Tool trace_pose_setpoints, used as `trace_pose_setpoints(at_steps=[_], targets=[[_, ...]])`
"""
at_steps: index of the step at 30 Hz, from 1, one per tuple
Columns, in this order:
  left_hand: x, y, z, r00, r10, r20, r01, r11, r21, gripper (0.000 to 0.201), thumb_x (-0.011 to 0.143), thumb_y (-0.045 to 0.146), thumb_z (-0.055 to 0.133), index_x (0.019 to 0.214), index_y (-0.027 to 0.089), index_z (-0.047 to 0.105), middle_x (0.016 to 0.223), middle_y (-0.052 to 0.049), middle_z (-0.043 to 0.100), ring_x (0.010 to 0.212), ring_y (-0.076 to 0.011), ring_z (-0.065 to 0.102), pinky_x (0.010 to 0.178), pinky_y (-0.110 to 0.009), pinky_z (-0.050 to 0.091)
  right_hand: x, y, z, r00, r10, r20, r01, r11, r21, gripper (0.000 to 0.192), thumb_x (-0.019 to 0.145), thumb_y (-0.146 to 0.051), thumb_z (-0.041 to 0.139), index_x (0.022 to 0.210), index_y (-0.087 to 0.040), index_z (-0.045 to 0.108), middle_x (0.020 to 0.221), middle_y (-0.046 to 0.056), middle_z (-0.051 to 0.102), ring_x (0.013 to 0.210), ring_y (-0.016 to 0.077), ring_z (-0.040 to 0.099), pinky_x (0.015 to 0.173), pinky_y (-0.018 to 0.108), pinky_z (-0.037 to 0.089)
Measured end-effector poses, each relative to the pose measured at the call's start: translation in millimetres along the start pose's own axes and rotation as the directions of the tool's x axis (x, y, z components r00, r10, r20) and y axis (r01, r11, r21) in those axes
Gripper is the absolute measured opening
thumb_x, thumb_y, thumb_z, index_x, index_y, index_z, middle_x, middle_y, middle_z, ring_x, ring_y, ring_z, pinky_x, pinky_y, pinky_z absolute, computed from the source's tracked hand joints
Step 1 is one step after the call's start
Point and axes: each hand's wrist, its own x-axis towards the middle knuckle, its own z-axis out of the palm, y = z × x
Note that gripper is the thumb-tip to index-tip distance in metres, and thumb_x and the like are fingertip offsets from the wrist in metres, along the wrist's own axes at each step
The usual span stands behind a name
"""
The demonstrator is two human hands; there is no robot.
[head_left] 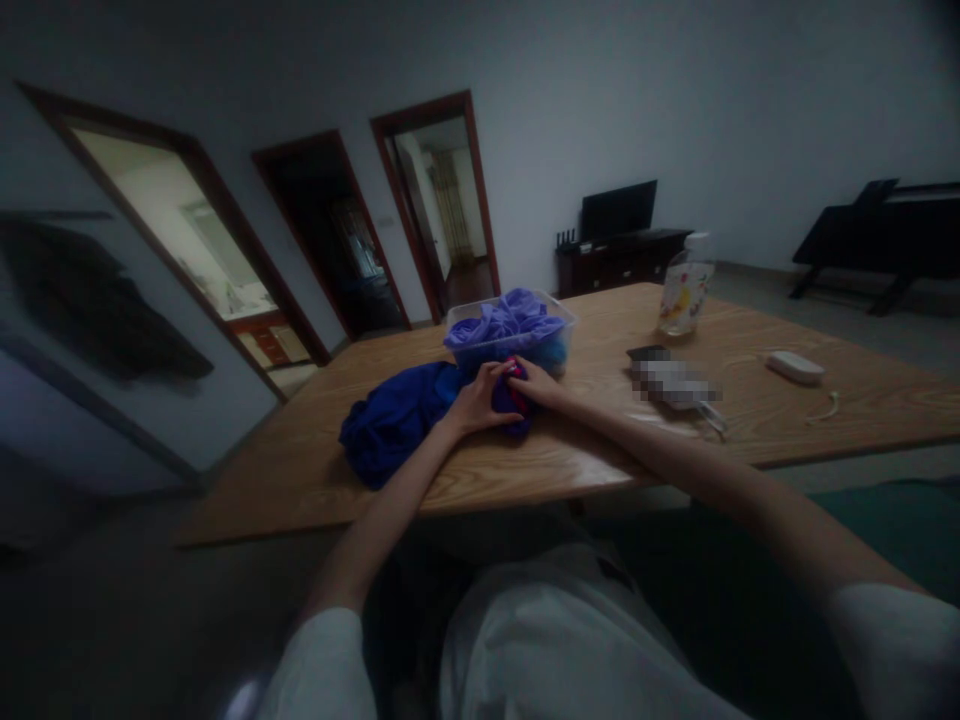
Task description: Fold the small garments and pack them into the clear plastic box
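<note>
My left hand (480,399) and my right hand (534,385) meet over a small dark blue bundle of cloth (511,404) with a pink spot on it, and both grip it on the wooden table (600,450). Just left of it lies a heap of dark blue cloth (394,422). Behind my hands stands a clear plastic box (559,325) filled with rolled pale purple cloths (506,318).
A clear bottle (685,286) stands at the table's far side. A blurred flat object with a dark item (670,380) and a white device with a cord (794,367) lie to the right. Doorways open on the left wall; a dark TV stand and bench stand behind.
</note>
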Motion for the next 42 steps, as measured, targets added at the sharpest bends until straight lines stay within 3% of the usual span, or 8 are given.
trace_pose_setpoints(at_steps=[6, 13, 20, 25, 29, 33, 38, 42], targets=[[1.4, 7.7, 0.7, 1.000, -0.006, -0.011, 0.007, 0.998, 0.058, 0.074, 0.085, 0.047, 0.085, 0.147, 0.028, 0.050, 0.140, -0.007, 0.059, 0.127, -0.0283, 0.067, 0.101, -0.040, 0.060, 0.5, 6.1, -2.0, 0.985, -0.006, 0.172, -0.006, 0.998, 0.067, 0.037, 0.098, -0.047, 0.060, 0.119, -0.016, 0.061, 0.118, 0.011, 0.071, 0.108, 0.0283, 0.069, 0.098, 0.043, 0.059], [3.9, -7.9, 6.7, 0.986, -0.147, -0.080, 0.147, 0.989, -0.007, 0.042, 0.084, 0.033, 0.079, 0.121, 0.021, 0.064, 0.117, -0.006, 0.071, 0.107, -0.0259, 0.072, 0.096, -0.036, 0.057, -13.5, -21.7, -7.8, 0.920, -0.326, 0.215, 0.359, 0.924, -0.132, 0.071, 0.102, -0.060, 0.059, 0.158, -0.019, 0.039, 0.151, 0.017, 0.057, 0.134, 0.0327, 0.063, 0.113, 0.049, 0.052], [9.3, -27.4, 5.6, 0.908, -0.368, -0.202, 0.305, 0.909, -0.284, 0.023, 0.091, 0.035, 0.065, 0.108, 0.019, 0.067, 0.104, -0.004, 0.074, 0.101, -0.0250, 0.069, 0.096, -0.036, 0.055, -20.1, -44.4, -14.5, 0.854, -0.454, 0.254, 0.518, 0.786, -0.338, 0.105, 0.090, -0.066, 0.074, 0.170, -0.029, 0.019, 0.171, 0.019, 0.029, 0.128, 0.0362, 0.067, 0.096, 0.048, 0.062], [12.2, -34.4, 7.7, 0.854, -0.453, -0.257, 0.332, 0.854, -0.401, 0.033, 0.098, 0.052, 0.056, 0.101, 0.019, 0.062, 0.106, -0.008, 0.072, 0.107, -0.0275, 0.068, 0.100, -0.039, 0.053, -20.2, -47.2, -15.3, 0.849, -0.480, 0.221, 0.524, 0.713, -0.465, 0.090, 0.090, -0.047, 0.080, 0.165, -0.028, 0.033, 0.165, 0.018, 0.039, 0.127, 0.0358, 0.066, 0.092, 0.047, 0.063], [10.5, -31.6, 8.7, 0.890, -0.417, -0.186, 0.330, 0.869, -0.370, 0.042, 0.101, 0.061, 0.049, 0.102, 0.021, 0.059, 0.102, -0.006, 0.070, 0.101, -0.0253, 0.068, 0.097, -0.037, 0.053, -20.2, -44.9, -10.0, 0.876, -0.437, 0.206, 0.480, 0.737, -0.476, 0.080, 0.087, -0.033, 0.081, 0.156, -0.022, 0.041, 0.152, 0.018, 0.052, 0.119, 0.0340, 0.068, 0.089, 0.044, 0.061], [8.7, -22.5, 8.6, 0.905, -0.403, -0.133, 0.341, 0.878, -0.336, 0.047, 0.105, 0.064, 0.040, 0.115, 0.023, 0.058, 0.109, -0.006, 0.071, 0.106, -0.0242, 0.070, 0.098, -0.036, 0.053, -18.2, -40.1, -6.1, 0.922, -0.373, 0.108, 0.384, 0.832, -0.401, 0.050, 0.092, -0.022, 0.068, 0.138, -0.018, 0.051, 0.131, 0.015, 0.065, 0.108, 0.0290, 0.070, 0.088, 0.037, 0.057], [6.0, -10.8, 7.5, 0.972, -0.225, -0.068, 0.203, 0.949, -0.240, 0.073, 0.093, 0.068, 0.067, 0.148, 0.023, 0.048, 0.141, -0.011, 0.066, 0.130, -0.0297, 0.065, 0.114, -0.043, 0.049, -11.0, -27.9, -7.5, 0.946, -0.317, 0.067, 0.323, 0.907, -0.270, 0.029, 0.094, -0.028, 0.065, 0.120, -0.020, 0.057, 0.117, 0.012, 0.071, 0.102, 0.0287, 0.070, 0.086, 0.037, 0.054], [4.8, -4.7, 6.7, 0.984, -0.179, -0.023, 0.170, 0.963, -0.208, 0.097, 0.081, 0.063, 0.085, 0.158, 0.025, 0.040, 0.153, -0.012, 0.059, 0.138, -0.0318, 0.062, 0.118, -0.046, 0.049, -8.4, -21.9, -6.9, 0.968, -0.249, 0.017, 0.249, 0.958, -0.140, 0.025, 0.093, -0.030, 0.062, 0.116, -0.021, 0.059, 0.110, 0.008, 0.073, 0.099, 0.0274, 0.071, 0.088, 0.036, 0.055]])
